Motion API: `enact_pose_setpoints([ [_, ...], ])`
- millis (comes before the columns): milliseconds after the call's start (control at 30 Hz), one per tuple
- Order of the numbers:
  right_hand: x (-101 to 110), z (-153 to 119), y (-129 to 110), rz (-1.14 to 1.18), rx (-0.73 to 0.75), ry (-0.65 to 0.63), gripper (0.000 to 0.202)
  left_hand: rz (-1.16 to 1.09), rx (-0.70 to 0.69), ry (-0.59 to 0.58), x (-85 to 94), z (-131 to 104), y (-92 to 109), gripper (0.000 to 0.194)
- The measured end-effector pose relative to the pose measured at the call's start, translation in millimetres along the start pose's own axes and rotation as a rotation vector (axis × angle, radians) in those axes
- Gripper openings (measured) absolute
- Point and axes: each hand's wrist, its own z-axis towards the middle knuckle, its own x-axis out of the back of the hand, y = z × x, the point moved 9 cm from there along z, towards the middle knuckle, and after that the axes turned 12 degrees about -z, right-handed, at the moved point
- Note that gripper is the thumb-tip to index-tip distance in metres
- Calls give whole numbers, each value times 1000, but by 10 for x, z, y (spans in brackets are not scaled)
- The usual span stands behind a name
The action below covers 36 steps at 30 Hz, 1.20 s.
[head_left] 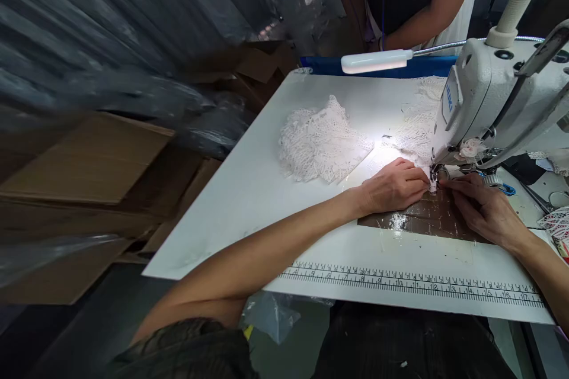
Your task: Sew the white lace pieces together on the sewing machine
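Observation:
A white sewing machine [466, 95] stands at the right, its needle area lit by a lamp. Just left of the presser foot, my left hand [398, 185] is closed on white lace fabric [411, 136], with fingers pressed together. My right hand [486, 207] lies right of the foot, thumb and fingertips pinched by the small fabric edge; what they hold is too small to make out. Both hands rest over a brown taped plate [427, 216]. A heap of white lace pieces [322, 142] lies on the table left of the machine.
The white table [231, 207] has a printed ruler [400, 284] along its front edge. Scissors [533, 196] and a blue-handled tool [507, 189] lie at the right. A white lamp [377, 61] hangs above the back. Cardboard boxes [84, 157] are at the left; another person [413, 6] stands behind.

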Motion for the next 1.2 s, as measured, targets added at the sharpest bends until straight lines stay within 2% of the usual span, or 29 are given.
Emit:
enact_pose_setpoints([
  [167,-108,-41,-36,-173,65,-9,36,-4,7,-25,-23,-3,-7,30],
  [367,-119,-42,-112,-273,144,-4,37,32,1,-35,-30,-3,-7,31],
  [600,-129,-34,-180,-346,154,-27,37,29,-111,-34,33,-33,76,27],
  [833,-89,-5,-261,-423,151,19,38,-22,-26,-117,20,-46,9,25],
  [1067,-197,51,-229,-549,78,-106,40,-13,-2,-158,4,-46,-45,31],
  [1200,-222,46,-167,-515,48,-155,40,7,14,-164,-1,-39,-57,32],
])
